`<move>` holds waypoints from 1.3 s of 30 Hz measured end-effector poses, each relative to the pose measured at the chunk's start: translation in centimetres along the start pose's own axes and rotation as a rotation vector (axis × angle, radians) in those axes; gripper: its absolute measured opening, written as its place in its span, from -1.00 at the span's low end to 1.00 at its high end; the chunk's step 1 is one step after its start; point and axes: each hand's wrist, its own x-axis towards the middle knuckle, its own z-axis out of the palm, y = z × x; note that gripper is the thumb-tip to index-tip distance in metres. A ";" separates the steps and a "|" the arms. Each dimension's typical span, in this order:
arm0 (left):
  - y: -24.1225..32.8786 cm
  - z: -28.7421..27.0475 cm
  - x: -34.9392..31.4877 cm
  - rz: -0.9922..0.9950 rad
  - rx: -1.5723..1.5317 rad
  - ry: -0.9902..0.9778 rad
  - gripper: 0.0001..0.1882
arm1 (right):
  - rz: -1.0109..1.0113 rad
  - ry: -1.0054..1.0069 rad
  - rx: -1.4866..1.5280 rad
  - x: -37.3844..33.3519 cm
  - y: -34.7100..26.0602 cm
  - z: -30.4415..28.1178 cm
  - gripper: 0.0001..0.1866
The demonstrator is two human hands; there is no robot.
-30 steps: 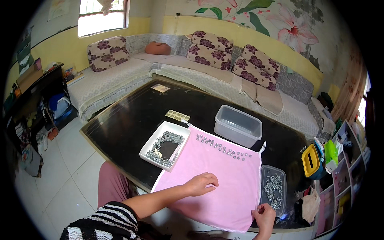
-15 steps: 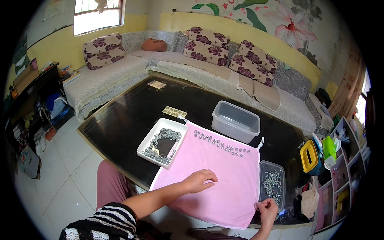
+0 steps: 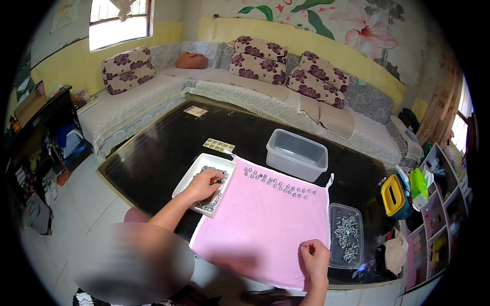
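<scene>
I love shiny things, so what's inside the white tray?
Small shiny metal pieces show inside the white tray. The left hand covers its middle, so whatever lies under that hand can't be seen.

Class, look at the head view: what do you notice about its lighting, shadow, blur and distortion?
In the head view, the window glares nearly white; in the same view, a soft shadow darkens the near part of the pink cloth, and a smooth blur covers part of the left arm; also there, the fisheye lens leaves black corners.
</scene>
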 end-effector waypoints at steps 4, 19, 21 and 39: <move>-1.9 0.0 0.1 -0.054 0.158 -0.279 -0.72 | -0.030 -0.017 -0.024 0.5 -0.3 0.4 -0.93; -2.2 1.2 0.1 -0.155 0.078 -0.218 -0.83 | -0.099 -0.205 -0.071 1.5 -2.2 2.9 -0.87; -2.8 1.5 0.6 -0.186 0.082 -0.220 -0.83 | -0.144 -0.201 -0.107 1.6 -2.3 3.2 -0.87; -5.3 1.3 0.9 -0.190 0.042 -0.200 -0.69 | 0.020 0.042 0.091 0.1 -0.9 5.1 -0.90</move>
